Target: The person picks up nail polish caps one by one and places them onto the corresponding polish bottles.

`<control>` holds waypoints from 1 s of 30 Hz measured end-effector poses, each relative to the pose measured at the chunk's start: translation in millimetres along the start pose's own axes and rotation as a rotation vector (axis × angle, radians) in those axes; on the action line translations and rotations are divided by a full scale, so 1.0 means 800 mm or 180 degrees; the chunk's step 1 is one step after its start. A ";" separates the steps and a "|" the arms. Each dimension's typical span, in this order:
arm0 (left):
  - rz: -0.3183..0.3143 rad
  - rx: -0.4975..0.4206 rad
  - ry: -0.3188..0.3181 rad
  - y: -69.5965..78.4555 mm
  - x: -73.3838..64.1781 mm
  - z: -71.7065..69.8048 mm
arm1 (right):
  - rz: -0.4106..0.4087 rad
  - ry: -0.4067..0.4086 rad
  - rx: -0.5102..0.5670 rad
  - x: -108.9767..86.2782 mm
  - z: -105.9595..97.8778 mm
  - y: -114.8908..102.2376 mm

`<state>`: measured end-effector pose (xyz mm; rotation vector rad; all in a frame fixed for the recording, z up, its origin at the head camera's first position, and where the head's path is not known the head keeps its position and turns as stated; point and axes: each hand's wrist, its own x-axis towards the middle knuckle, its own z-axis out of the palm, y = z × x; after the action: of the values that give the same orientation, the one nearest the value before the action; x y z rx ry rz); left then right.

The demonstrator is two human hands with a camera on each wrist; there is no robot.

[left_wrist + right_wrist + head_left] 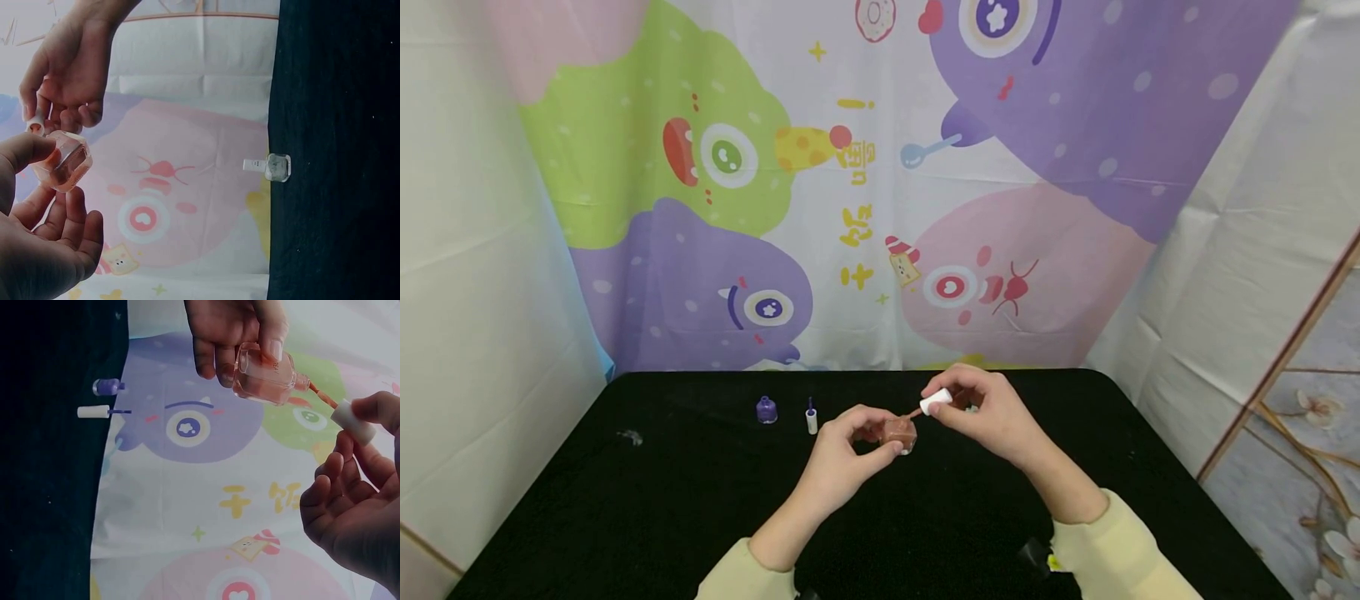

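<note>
My left hand [850,446] pinches a small clear nail polish bottle [265,375] of pinkish-brown polish between thumb and fingers, its neck tilted toward the right. The white cap [354,422] is between the thumb and fingers of my right hand [988,408]. A brush [323,395] coated with the same polish extends from that cap, its tip at the bottle's mouth. In the head view both hands are raised over the black table, close together.
On the black table [700,500], an uncapped purple polish bottle [766,410] stands at the back left. Beside it is its white cap [812,421] with the purple brush pointing up. Another white-capped clear bottle [278,167] stands near the back edge. A printed curtain [865,333] hangs behind.
</note>
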<state>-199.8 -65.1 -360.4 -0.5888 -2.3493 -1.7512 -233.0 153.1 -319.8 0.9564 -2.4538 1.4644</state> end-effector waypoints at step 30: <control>0.0137 -0.0003 -0.0041 0.019 -0.006 0.000 | 0.0046 -0.0122 -0.0060 0.001 0.005 0.000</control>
<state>-189.6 -62.8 -348.8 -0.6474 -2.3266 -1.7354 -232.5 149.2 -321.8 0.9740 -2.5019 1.4378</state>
